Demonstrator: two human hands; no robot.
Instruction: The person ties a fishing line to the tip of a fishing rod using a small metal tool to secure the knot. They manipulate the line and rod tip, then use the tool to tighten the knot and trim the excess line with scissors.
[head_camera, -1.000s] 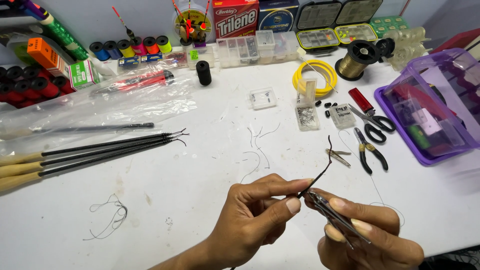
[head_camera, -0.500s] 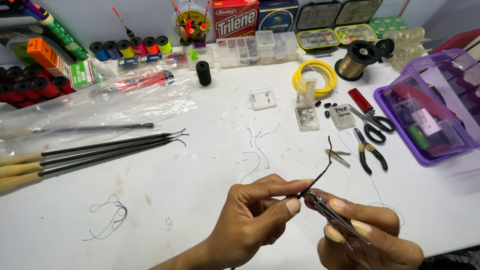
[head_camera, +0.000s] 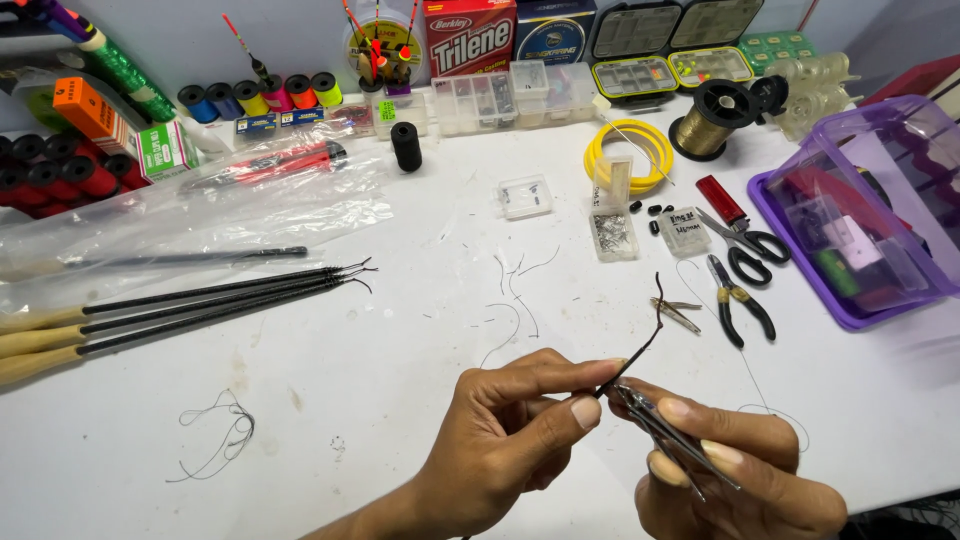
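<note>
Lower centre of frame: left hand (head_camera: 520, 440) pinches a thin black cord (head_camera: 640, 350) between thumb and forefinger. Right hand (head_camera: 740, 470), lower right, is clamped on a slim metal tool (head_camera: 665, 435) whose tip meets the cord. Hands touching. Pliers (head_camera: 740, 300) lie just above on the white table (head_camera: 350, 400).

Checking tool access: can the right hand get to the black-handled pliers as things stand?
Probably yes, once freed: the right hand holds a thin metal tool, but the pliers lie uncovered on the table just beyond it.

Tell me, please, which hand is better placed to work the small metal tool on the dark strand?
Probably the right hand: it holds the metal tool, tip at the dark strand, which the left hand pinches.
</note>
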